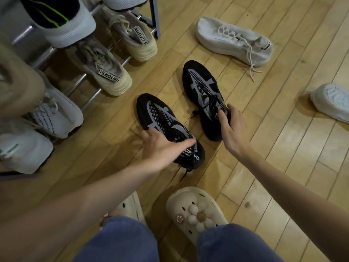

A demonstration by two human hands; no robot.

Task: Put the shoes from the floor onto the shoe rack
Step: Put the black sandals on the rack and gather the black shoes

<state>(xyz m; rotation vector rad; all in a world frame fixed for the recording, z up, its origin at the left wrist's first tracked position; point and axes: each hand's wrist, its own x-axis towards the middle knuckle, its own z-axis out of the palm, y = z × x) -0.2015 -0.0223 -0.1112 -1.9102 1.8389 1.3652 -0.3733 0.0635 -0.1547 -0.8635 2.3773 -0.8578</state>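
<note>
Two black sneakers with grey stripes lie on the wooden floor. My left hand (160,146) closes around the heel end of the left black sneaker (160,118), thumb over its tongue. My right hand (231,129) grips the heel collar of the right black sneaker (202,86). Both soles rest on the floor. The metal shoe rack (83,78) stands at the left with several shoes on its bars. A white sneaker (232,40) lies on its side farther back, and another white shoe (332,101) sits at the right edge.
On the rack's low bars sit a beige pair (113,72) and white sneakers (56,114); a black and grey shoe (62,21) is above. My feet wear cream clogs (196,214) at the bottom. Wooden floor (273,167) stretches to the right.
</note>
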